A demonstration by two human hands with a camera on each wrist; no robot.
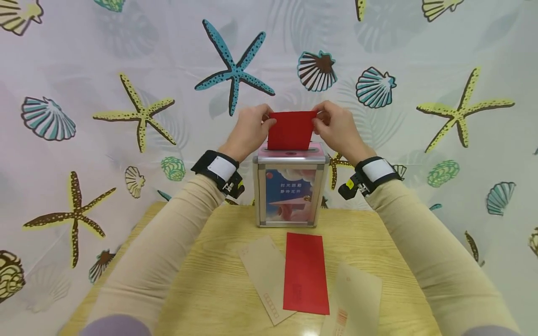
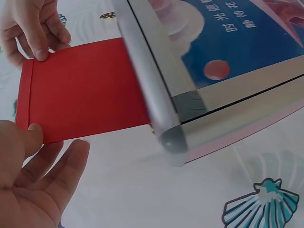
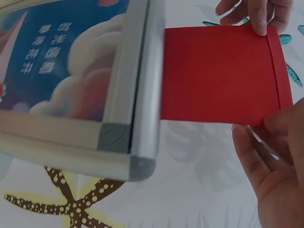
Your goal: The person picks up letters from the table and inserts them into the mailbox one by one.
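Observation:
A red envelope (image 1: 291, 131) stands upright in the slot on the pink top of a silver-framed letter box (image 1: 291, 159), its lower part hidden inside. My left hand (image 1: 251, 126) pinches the envelope's upper left corner between thumb and fingers. At the opposite upper corner my right hand (image 1: 337, 127) pinches it the same way. Both wrist views show the red envelope (image 2: 85, 90) sticking out past the box's metal rim, with a thumb of each hand lying on its flat face near the folded end.
On the wooden table (image 1: 210, 270), in front of the box, lie another red envelope (image 1: 306, 275) and two tan envelopes (image 1: 262, 266), (image 1: 357, 294), partly overlapping. Behind hangs a white cloth (image 1: 176, 46) printed with starfish and shells.

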